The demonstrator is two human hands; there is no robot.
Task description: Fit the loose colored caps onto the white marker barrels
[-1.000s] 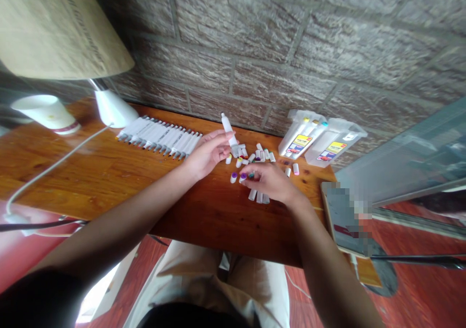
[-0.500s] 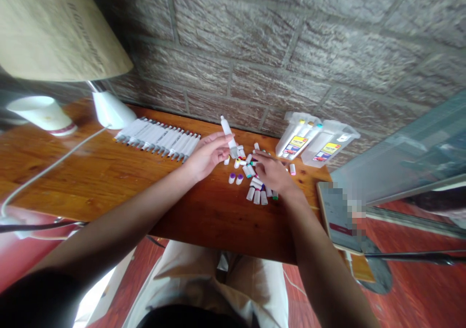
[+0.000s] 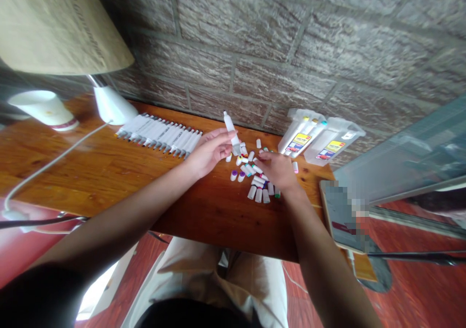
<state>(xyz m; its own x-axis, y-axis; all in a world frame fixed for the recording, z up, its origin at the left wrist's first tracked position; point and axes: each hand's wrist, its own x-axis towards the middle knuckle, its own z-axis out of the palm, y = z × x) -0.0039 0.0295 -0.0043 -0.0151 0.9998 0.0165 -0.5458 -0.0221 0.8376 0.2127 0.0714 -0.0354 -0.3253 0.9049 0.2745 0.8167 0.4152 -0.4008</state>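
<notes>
My left hand [image 3: 210, 152] is closed around a slim white marker [image 3: 230, 126], which stands tilted, bare nib end up, above the table. Just right of it lies a loose heap of white marker caps [image 3: 258, 195] with coloured ends, among them purple, yellow, teal and green. Two purple-topped caps [image 3: 233, 175] stand upright at the heap's near left side. Over the right part of the heap, my right hand [image 3: 278, 170] reaches in with its fingers bent and apart, fingertips close to the caps. Its palm hides some caps, and I see nothing held in it.
A row of white markers [image 3: 160, 133] lies along the table's back left. Two clear plastic cases [image 3: 324, 146] stand by the brick wall, the left one holding a few markers. A lamp [image 3: 112, 106], a paper cup [image 3: 45, 109] and a phone-like tablet [image 3: 342, 216] flank the wooden table.
My right hand has shifted slightly right and drawn its fingers back from the caps, uncovering more of them. My left hand keeps its hold on the marker. The view has shifted slightly.
</notes>
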